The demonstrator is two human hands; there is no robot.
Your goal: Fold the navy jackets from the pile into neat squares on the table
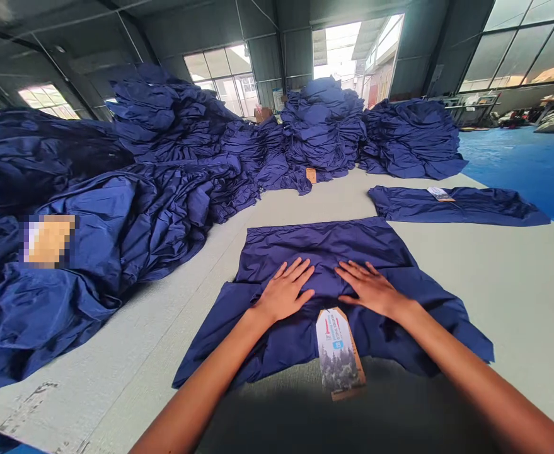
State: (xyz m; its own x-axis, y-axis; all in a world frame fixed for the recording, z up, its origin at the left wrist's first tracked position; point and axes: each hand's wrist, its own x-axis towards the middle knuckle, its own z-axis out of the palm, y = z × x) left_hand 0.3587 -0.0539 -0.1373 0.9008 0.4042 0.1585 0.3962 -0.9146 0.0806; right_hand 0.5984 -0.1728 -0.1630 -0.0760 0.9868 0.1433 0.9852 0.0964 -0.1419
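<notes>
Left hand (283, 291) and right hand (371, 290) spread flat on a navy garment (324, 249)

Both palms press down with fingers fanned, pinching nothing, just apart at the garment's middle. The garment lies on a grey work table (517, 284), with a paper hang tag (337, 350) at its near edge (printed with a picture of trees). Beyond it lies another navy garment (456, 207); to its far left rise heaps of navy garments (116, 233).

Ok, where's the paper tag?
In the head view, the paper tag sits at the near edge of the navy garment, just below and between the left hand and right hand.
</notes>
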